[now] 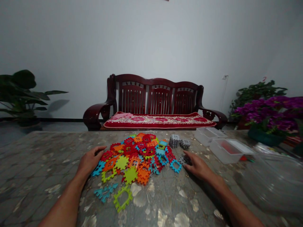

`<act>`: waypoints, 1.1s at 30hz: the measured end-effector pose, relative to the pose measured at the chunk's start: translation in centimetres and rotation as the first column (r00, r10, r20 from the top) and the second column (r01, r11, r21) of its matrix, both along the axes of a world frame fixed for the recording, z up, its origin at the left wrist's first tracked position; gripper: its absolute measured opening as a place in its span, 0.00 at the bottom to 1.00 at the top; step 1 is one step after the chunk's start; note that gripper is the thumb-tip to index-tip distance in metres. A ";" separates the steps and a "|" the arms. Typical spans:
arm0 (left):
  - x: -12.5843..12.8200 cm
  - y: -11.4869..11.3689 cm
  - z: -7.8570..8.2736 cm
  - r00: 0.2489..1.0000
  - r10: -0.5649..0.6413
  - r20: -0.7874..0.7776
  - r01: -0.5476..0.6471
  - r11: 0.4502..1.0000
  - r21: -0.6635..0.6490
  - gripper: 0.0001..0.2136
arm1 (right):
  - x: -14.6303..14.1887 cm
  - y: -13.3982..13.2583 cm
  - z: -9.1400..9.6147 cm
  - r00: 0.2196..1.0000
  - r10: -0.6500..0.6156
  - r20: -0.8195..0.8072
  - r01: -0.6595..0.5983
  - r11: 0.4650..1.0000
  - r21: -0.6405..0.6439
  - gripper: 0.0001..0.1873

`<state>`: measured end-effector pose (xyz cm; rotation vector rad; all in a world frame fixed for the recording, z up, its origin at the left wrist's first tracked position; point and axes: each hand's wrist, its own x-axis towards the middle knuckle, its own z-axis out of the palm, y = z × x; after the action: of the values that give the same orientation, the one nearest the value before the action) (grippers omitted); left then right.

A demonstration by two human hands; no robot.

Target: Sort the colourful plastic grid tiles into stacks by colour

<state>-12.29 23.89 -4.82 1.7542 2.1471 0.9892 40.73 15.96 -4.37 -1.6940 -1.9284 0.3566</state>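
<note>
A heap of red, orange, green and blue toothed plastic building tiles [137,151] lies on the table. At its left edge rests my left hand [91,159], fingers apart and beside the outer tiles, with no tile visible in it. My right hand [197,164] is to the right of the heap, thumb and index finger apart around a few grey toothed tiles [182,159]; whether it presses on them is hard to see. Beyond it stand two grey tile stacks, one taller [174,141] and one lower [185,144]. A loose green frame tile [123,198] and blue triangular tile [105,192] lie nearer me.
Two clear plastic boxes [219,150] stand at the right, the nearer with something red inside. A large transparent lid or tub [276,179] lies closer on that side. Purple flowers [272,112] sit behind. A wooden bench [158,94] faces the patterned table [54,167].
</note>
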 end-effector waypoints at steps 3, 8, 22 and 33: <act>0.0 0.1 -0.1 1.000 0.005 -0.019 -0.005 1.000 -0.006 0.19 | 0.1 -0.2 0.1 0.997 -0.061 0.046 0.059 0.998 0.034 0.37; 0.0 0.1 0.0 1.000 -0.001 -0.026 0.000 1.000 -0.024 0.20 | 1.4 1.5 2.0 0.970 -0.242 -0.005 0.241 0.965 0.098 0.36; -0.5 0.4 -0.7 1.000 0.000 -0.025 0.001 1.000 0.009 0.19 | 0.2 8.1 5.3 0.837 -0.490 0.243 0.496 0.867 0.042 0.34; -0.4 0.3 -0.5 1.000 -0.007 -0.027 0.008 1.000 0.018 0.19 | -0.2 7.5 4.4 0.850 -0.488 0.197 0.493 0.870 0.026 0.42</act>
<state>-12.72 24.18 -5.31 1.7922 2.1527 0.9920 40.56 23.42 0.06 -2.2287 -1.5346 0.0132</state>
